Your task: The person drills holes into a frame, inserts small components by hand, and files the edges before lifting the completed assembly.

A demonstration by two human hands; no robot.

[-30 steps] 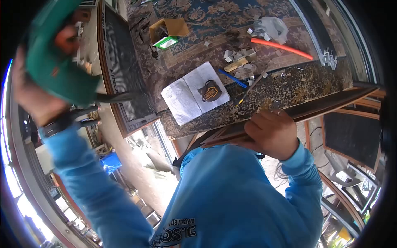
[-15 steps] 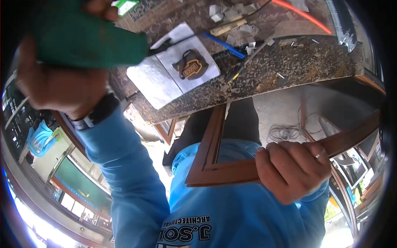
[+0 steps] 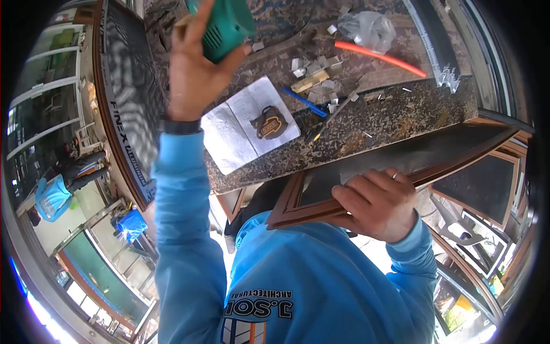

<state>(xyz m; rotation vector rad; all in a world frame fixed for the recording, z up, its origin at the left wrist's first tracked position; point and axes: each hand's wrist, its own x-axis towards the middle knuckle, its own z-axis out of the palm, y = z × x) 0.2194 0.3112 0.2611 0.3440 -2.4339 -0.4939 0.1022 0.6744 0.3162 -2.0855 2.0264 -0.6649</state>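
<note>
My left hand (image 3: 195,69) is raised over the workbench and grips a green power tool (image 3: 224,22) at the top of the view. My right hand (image 3: 375,200) holds the near rail of a brown wooden frame with dark mesh (image 3: 401,160), pressed against my chest below the bench edge. On the speckled bench (image 3: 395,117) lie an open notebook (image 3: 229,129) with a tape measure (image 3: 269,122) on top, and a blue pen (image 3: 303,101).
Small metal corner pieces (image 3: 312,66), an orange rod (image 3: 381,57), a clear plastic bag (image 3: 366,27) and a metal rail (image 3: 441,51) lie further back. A large framed screen (image 3: 129,103) leans at the left. More frames stand at the right (image 3: 487,183).
My left hand has swung the green tool from the far left up over the bench. The frame in my right hand dropped down, then tilted back up against the bench edge.
</note>
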